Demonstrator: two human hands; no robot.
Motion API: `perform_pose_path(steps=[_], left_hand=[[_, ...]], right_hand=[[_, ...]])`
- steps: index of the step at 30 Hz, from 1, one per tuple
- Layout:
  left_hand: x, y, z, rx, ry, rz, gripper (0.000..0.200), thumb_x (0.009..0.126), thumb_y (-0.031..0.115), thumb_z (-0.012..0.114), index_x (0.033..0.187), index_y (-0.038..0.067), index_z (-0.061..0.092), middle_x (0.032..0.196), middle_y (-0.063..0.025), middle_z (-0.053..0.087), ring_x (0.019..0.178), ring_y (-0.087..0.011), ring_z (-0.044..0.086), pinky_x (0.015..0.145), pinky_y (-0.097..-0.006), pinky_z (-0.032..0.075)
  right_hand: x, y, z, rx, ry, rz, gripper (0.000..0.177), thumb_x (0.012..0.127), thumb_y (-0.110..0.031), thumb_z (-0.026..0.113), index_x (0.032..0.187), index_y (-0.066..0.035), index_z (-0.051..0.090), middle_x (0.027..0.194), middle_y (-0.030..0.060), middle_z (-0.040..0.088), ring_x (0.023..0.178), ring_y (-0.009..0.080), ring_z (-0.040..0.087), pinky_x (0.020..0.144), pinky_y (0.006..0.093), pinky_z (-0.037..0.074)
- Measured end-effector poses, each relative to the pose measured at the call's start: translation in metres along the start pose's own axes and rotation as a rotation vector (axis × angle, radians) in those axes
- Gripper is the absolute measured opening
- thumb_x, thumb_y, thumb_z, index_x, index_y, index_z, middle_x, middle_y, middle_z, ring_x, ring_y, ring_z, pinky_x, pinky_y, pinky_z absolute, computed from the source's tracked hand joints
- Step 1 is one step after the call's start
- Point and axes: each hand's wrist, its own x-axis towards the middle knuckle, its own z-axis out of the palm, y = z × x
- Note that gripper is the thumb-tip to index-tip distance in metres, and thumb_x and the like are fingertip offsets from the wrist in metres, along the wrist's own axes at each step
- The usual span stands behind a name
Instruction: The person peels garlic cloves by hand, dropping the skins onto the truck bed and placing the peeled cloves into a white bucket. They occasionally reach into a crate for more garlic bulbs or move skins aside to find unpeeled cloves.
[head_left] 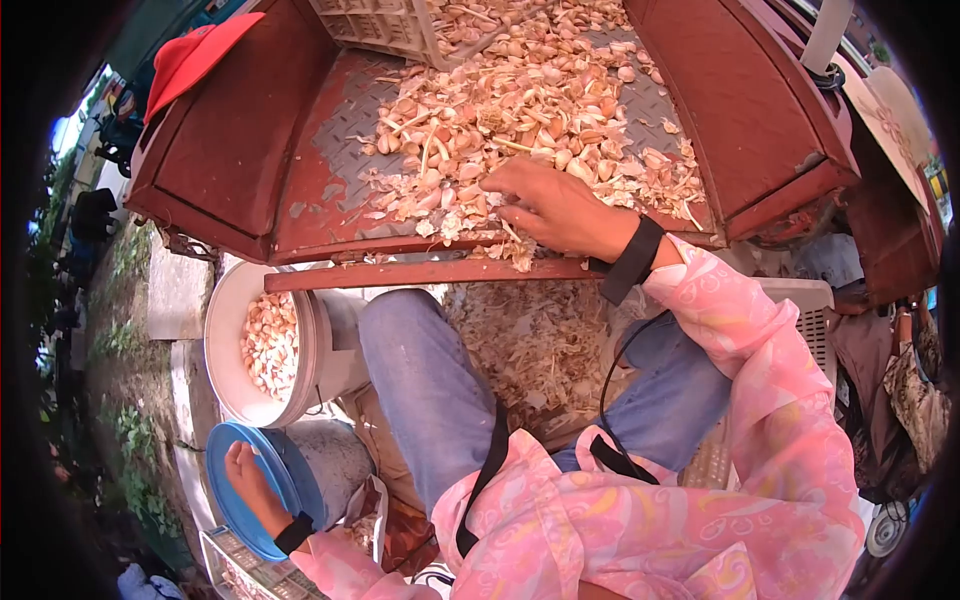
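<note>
A heap of loose garlic cloves point(530, 90) with papery skins and some stalks lies on the red metal truck bed point(335, 150). My right hand point(560, 205) is at the heap's near edge, palm down and fingers bent, with a gap between thumb and fingers. Garlic skins point(520, 250) hang over the bed's front lip just under it. At lower left, my left hand point(255, 490) is over the blue-rimmed bucket point(300, 480), fingers stretched out and nothing visible in them. Above that bucket, a white bucket point(225, 340) holds peeled-looking cloves point(270, 345).
A plastic crate point(385, 30) tilts at the back of the bed. Red side walls point(740, 100) flank the heap. Garlic husks point(530, 340) cover the ground between my knees. A white basket point(805, 295) stands at right, and a wire crate point(250, 570) sits below the blue-rimmed bucket.
</note>
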Motion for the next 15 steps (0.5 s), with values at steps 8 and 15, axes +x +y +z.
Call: perform_pose_path(steps=[8,15], left_hand=[[-0.038,0.128,0.099,-0.091,-0.224,0.098,0.025,0.087,0.016,0.052,0.102,-0.003,0.057,0.093,-0.0042,0.058,0.086,-0.0097,0.05,0.077,-0.0222,0.039],[-0.06,0.257,0.303,-0.017,-0.618,0.882,0.013,0.076,0.004,0.056,0.085,-0.003,0.06,0.082,-0.0187,0.059,0.075,-0.0321,0.059,0.064,-0.0366,0.047]], right_hand=[[0.001,0.003,-0.006,-0.259,-0.26,-0.143,0.016,0.077,-0.012,0.054,0.092,-0.007,0.059,0.099,0.0098,0.05,0.094,0.0285,0.051,0.075,0.0409,0.044],[-0.009,0.009,-0.034,-0.17,-0.137,-0.006,0.019,0.079,-0.01,0.056,0.097,-0.004,0.056,0.094,0.0107,0.055,0.088,0.0289,0.054,0.075,0.038,0.044]])
